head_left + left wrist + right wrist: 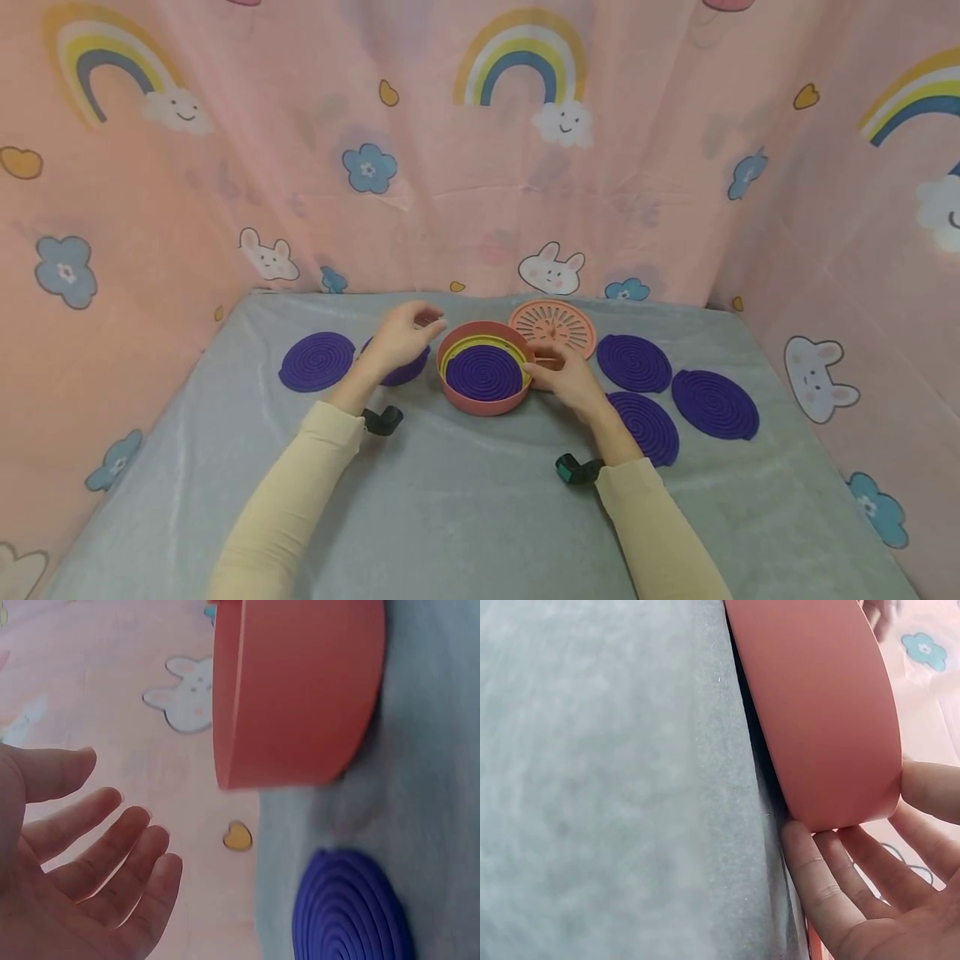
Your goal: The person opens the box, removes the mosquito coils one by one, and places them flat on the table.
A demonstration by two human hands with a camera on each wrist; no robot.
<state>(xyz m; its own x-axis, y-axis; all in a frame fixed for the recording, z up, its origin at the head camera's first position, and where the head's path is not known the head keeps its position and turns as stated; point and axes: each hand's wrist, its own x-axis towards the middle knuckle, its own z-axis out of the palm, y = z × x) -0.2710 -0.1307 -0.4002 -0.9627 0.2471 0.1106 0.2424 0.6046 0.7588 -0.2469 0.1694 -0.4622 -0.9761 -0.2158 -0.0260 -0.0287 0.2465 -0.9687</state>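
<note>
A round pink mosquito coil box [483, 408] stands uncovered mid-table. In it lies a purple mosquito coil [483, 377], with a yellow ring [483, 340] showing around its far side. My right hand [567, 379] holds the box at its right side. In the right wrist view the thumb [934, 791] is at the rim and several fingertips lie along the outer wall. My left hand [402, 337] hovers left of the box, fingers loosely bent and holding nothing. Below it is another purple coil [349, 907], partly hidden by that hand in the head view.
Behind the box, to the right, lies a slotted pink lid [551, 312]. One purple coil [317, 362] is at the far left. On the right are three more coils, including a rear one [634, 363] and an outer one [715, 405]. A pink patterned curtain [420, 233] borders the grey tabletop.
</note>
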